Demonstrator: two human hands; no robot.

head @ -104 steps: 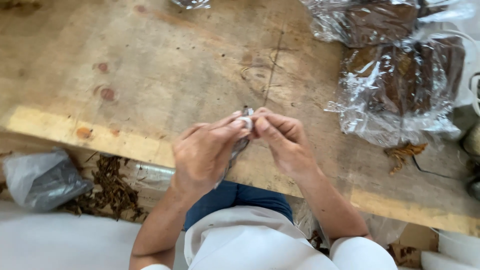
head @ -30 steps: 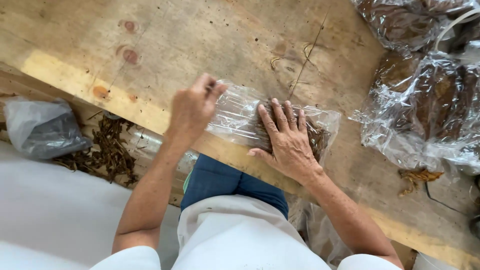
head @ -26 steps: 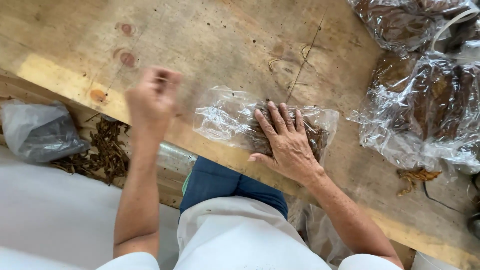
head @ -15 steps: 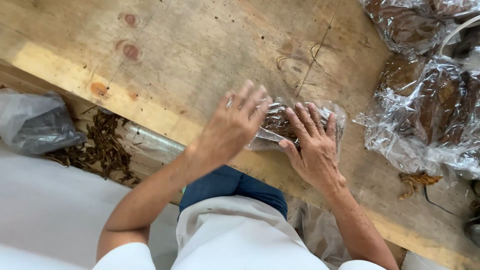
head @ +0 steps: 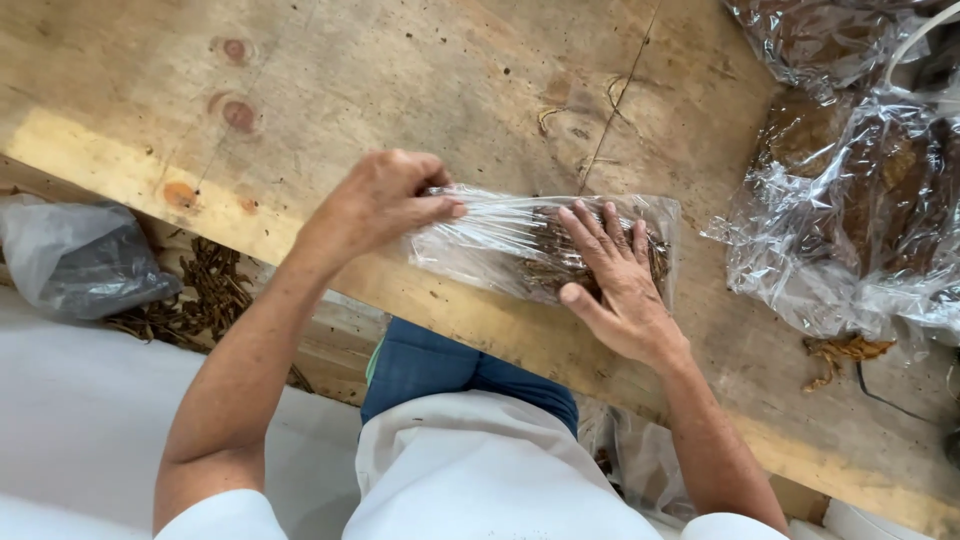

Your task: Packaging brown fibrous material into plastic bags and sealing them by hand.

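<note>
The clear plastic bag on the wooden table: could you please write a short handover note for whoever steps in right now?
Left hand: fingers curled, gripping the empty end of the clear plastic bag, pulling the film taut.
Right hand: flat, fingers spread, pressing on the brown leaf material inside the bag.
The bag lies near the front edge of the wooden table.
Done: the bag is filled at its right end and laid flat.
Left: no seal or fold shows on the open end.
More filled bags sit at the right.

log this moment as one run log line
left hand: pinching clear bag at its empty end | right hand: flat on bag, pressing brown leaf contents | surface: wooden table | nearby: filled clear bags
</note>
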